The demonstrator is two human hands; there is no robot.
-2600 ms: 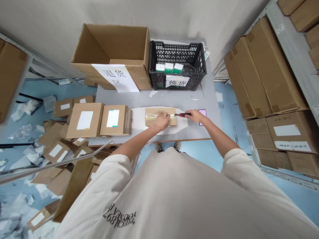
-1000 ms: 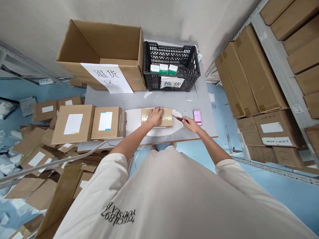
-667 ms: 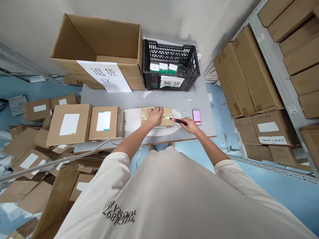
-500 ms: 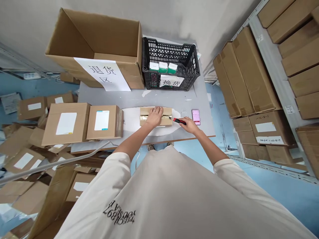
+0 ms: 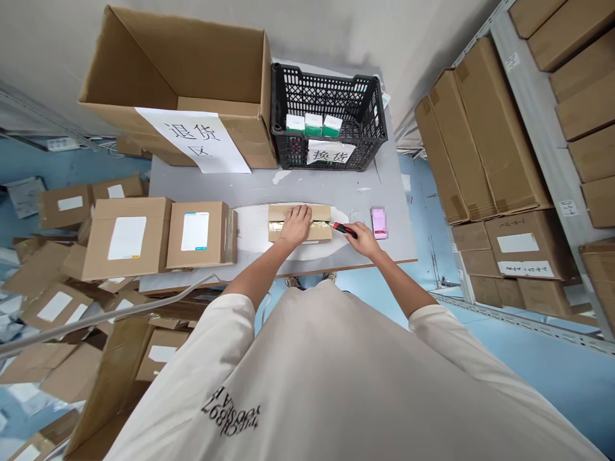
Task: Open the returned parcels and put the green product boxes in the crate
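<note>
On the table a small cardboard box lies flat, with shiny tape along its middle seam. My left hand rests on top of the box, fingers laid flat across the seam and hiding part of it. A red and black utility knife is gripped in my right hand, just right of the box. Its tip points left at the right end of the seam; whether the blade touches the box I cannot tell. Beneath the box is a white oval patch on the tabletop.
A phone lies right of my right hand. Two taped cartons stand at the left. Behind are a large open carton and a black crate holding small white-green boxes. A loaded shelf is on the right.
The knife has drawn back slightly to the right end of the seam. My left hand has stayed on the box. The whole view has shifted a little.
</note>
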